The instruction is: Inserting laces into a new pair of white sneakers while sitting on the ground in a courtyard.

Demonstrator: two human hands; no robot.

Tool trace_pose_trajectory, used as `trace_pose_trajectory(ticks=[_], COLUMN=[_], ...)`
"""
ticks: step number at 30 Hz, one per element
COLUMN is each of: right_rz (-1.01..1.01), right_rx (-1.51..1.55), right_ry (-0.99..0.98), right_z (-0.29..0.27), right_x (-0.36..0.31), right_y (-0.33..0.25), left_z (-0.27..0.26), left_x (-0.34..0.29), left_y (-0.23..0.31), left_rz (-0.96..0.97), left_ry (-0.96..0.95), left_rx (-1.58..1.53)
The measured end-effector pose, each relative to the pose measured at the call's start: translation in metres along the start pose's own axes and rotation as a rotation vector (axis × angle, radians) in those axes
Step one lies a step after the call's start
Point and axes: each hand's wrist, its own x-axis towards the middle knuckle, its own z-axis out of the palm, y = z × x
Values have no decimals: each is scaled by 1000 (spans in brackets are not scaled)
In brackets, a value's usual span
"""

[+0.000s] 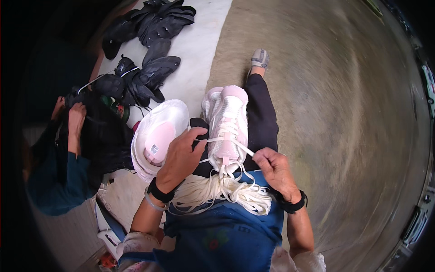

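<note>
Across my lap lies a white and pink shoe upper [234, 109], its toe pointing away from me and its front laced with flat white lace. A second pale pink upper [210, 102] shows partly behind its left side. My right hand [275, 171] pinches one end of the white shoelace [242, 147], drawn taut to the right. On the other side, my left hand [182, 152] has its fingers curled at the lace's left part, partly hiding the grip. A bundle of loose white laces [247, 195] rests on my blue apron [204, 240], just below the shoe.
Left of my left hand stands a nest of white and pink uppers [176, 111]. Black shoe uppers [156, 72] lie in piles on a pale surface [199, 59] farther off. At far left, a co-worker's hands [76, 115] handle black material. Brown floor [344, 136] spreads to the right.
</note>
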Motion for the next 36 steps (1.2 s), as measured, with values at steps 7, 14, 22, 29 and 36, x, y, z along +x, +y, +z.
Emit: trace_pose_trajectory(ticks=[7,14,22,29,36], right_rz=[-113,-75,-115,-167,-154], right_rx=[-331,-174,-34,-274,-627], right_ry=[262,310,-66,62,73], right_z=[-19,-20,7,7,6], right_x=[17,15,-3,-8,-7], right_y=[7,-6,-8,-6,-11], left_z=[-14,-28,-21,-1,1], left_x=[0,-19,-27,-22,-2], left_y=[6,7,-6,-16,-14], left_rz=[64,-24,-231,110,64], left_ry=[-34,48,-144,-133,-112], left_rx=[40,-151,-320,-42,39])
